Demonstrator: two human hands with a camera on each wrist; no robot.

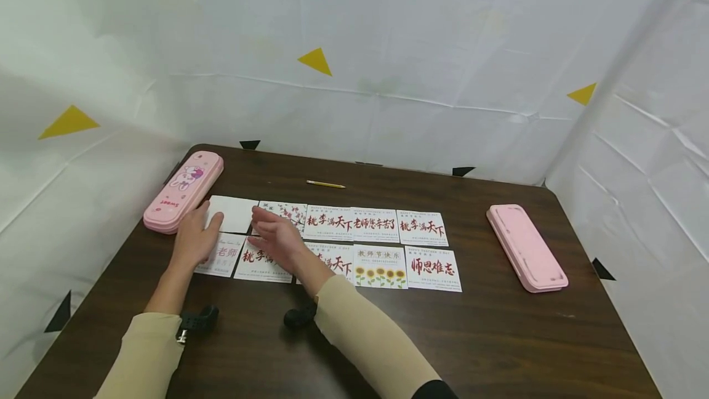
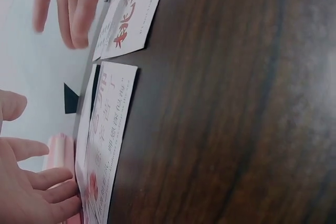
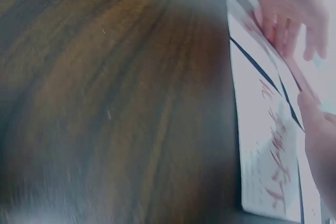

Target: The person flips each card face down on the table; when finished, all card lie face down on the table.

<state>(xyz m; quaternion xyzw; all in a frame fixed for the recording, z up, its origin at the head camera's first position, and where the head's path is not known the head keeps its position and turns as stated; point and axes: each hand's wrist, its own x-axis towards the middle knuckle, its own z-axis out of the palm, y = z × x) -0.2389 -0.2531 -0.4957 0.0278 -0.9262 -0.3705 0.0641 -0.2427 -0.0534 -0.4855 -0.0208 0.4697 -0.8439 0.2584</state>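
My left hand (image 1: 195, 237) reaches over the left end of two rows of square printed cards, fingers extended and thumb apart. Beside its thumb lies a plain white card (image 1: 235, 209), and below that a card with pale red writing (image 1: 226, 257), partly covered by the hand. My right hand (image 1: 282, 245) hovers above the second column, palm facing left and fingers loosely extended, holding nothing. It partly hides a floral card (image 1: 293, 211) and a card with bold red characters (image 1: 257, 266). In the left wrist view, both hands show spread fingers with nothing between them.
More cards continue rightward, including a sunflower card (image 1: 381, 271) and a red-lettered card (image 1: 434, 268). A pink pencil case (image 1: 185, 189) stands at the left edge, another pink case (image 1: 526, 248) on the right. Behind the cards lies a yellow pencil (image 1: 325, 184). White sheeting surrounds the dark table (image 1: 498, 337).
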